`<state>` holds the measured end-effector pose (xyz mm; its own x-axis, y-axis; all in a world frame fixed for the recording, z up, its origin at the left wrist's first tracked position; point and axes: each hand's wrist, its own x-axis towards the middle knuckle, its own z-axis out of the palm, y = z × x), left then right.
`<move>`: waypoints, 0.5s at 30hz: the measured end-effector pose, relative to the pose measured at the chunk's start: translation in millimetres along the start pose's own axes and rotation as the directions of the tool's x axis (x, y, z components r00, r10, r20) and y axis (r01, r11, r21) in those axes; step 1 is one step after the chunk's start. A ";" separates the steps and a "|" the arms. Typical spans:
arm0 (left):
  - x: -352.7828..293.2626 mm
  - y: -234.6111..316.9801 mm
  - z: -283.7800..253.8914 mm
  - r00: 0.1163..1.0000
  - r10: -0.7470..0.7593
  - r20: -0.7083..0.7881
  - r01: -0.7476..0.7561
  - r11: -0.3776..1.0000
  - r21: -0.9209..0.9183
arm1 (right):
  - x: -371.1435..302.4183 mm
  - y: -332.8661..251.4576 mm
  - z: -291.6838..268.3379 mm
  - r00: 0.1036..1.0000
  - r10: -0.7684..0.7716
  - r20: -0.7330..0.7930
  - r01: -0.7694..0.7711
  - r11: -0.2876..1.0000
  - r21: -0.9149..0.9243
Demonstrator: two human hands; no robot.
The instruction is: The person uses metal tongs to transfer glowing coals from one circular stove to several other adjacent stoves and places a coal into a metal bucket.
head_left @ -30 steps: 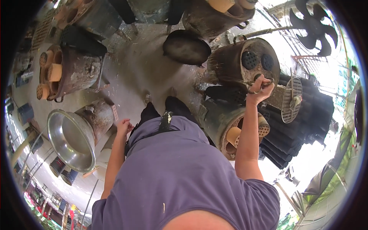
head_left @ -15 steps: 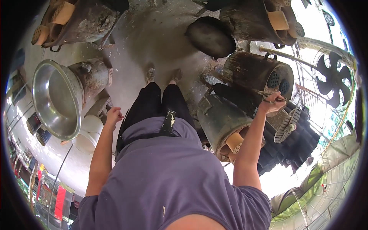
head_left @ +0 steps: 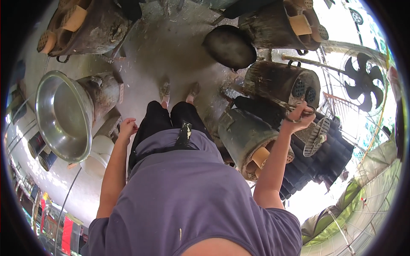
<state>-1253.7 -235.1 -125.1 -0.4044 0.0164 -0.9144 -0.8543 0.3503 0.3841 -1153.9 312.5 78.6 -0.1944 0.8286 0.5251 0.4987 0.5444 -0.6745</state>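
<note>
My right hand (head_left: 298,118) is closed round the handles of long metal tongs (head_left: 279,103). It is raised between two drum-shaped stoves, and the tongs' thin arms stretch away from it to the left. Two black honeycomb briquettes (head_left: 298,89) show in the top of the rusty stove (head_left: 273,81) beyond the hand. Nearer, under my right forearm, stands a greenish-grey stove (head_left: 245,134) with tan, burnt-looking briquettes (head_left: 260,157) inside. My left hand (head_left: 127,127) hangs beside my thigh, its fingers loosely curled, with nothing visible in them.
Black briquettes (head_left: 314,170) are stacked at right, by a slotted metal disc (head_left: 317,136) and a fan (head_left: 364,82). A black pan (head_left: 230,47) leans ahead. On the left, a large metal basin (head_left: 64,115) rests on a stove (head_left: 102,91); more stoves (head_left: 96,32) stand beyond.
The view has shifted slightly, so the stoves and fan sit further left. My right hand still grips the tongs and has turned a little. My left hand stays by my thigh.
</note>
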 end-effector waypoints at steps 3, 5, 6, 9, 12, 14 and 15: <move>22.3 15.5 11.9 0.954 0.295 -0.051 -0.239 0.854 0.463 | -32.0 -18.4 -14.4 0.894 0.376 0.245 -0.443 0.654 0.613; 26.4 49.7 38.7 0.916 0.399 0.029 -0.361 0.793 0.490 | -68.5 -51.0 -8.8 0.872 0.364 0.327 -0.483 0.527 0.700; 1.9 87.3 65.8 0.950 0.295 0.097 -0.311 0.890 0.333 | -84.3 -64.7 -1.4 0.865 0.379 0.328 -0.488 0.489 0.723; -67.0 170.5 130.0 0.847 0.078 0.526 -0.120 0.992 0.046 | -121.5 -97.9 5.1 0.848 -0.088 0.522 -0.030 0.977 0.212; -142.5 222.6 176.6 0.571 -0.106 0.814 0.185 0.983 -0.001 | -152.8 -115.7 7.2 0.647 -0.284 0.707 0.085 0.949 0.303; -154.7 226.5 194.7 0.587 -0.123 0.800 0.220 0.975 -0.012 | -163.0 -130.3 8.8 0.421 -0.388 0.820 0.146 0.921 0.361; -159.0 225.6 201.0 0.622 -0.127 0.772 0.280 0.957 -0.068 | -163.1 -135.2 6.1 0.465 -0.369 0.804 0.147 0.929 0.341</move>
<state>-1316.5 29.6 81.2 0.1093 0.6890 -0.7165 -0.9536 0.2762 0.1200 -1194.7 104.6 80.9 -0.9541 0.2898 0.0758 0.1465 0.6721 -0.7258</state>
